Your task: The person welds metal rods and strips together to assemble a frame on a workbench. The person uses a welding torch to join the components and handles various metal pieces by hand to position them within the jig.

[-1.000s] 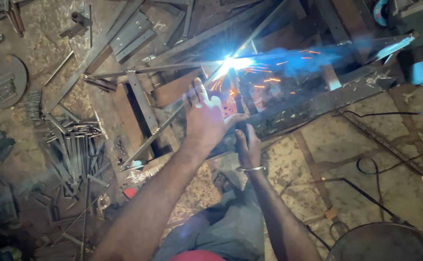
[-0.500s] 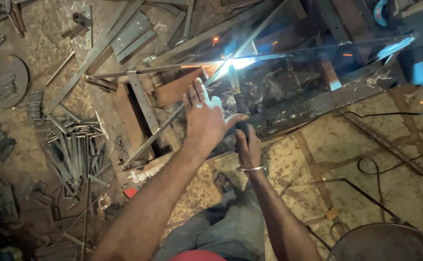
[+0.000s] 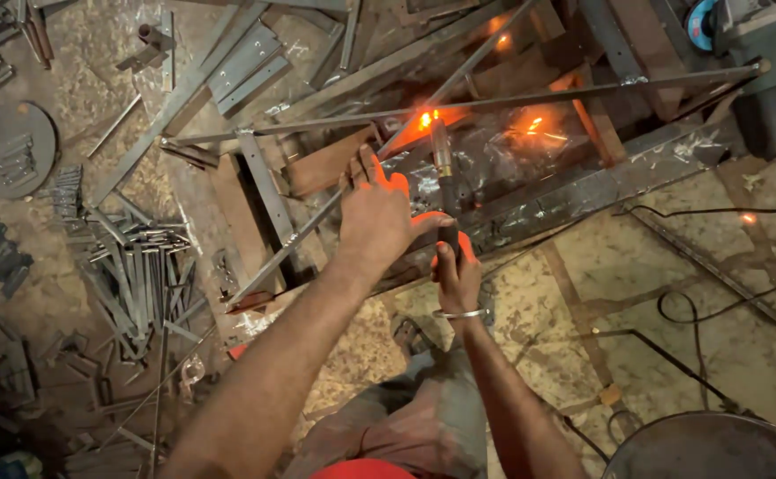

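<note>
Right hand (image 3: pixel 457 277) wrapped tight round electrode holder (image 3: pixel 446 200), rod tip at glowing weld spot (image 3: pixel 425 118) on thin steel bar (image 3: pixel 459 105). Left hand (image 3: pixel 377 215) spread, raised beside holder, apparently gripping nothing. Risk: bare skin near hot metal, burn likely.

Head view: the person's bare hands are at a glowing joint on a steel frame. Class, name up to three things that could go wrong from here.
1. The bare left hand is raised close beside the glowing weld spot; a burn seems possible.
2. The right hand grips the electrode holder with no glove, so sparks or heat might reach skin.
3. Black cables loop over the floor, a likely trip hazard.
</note>
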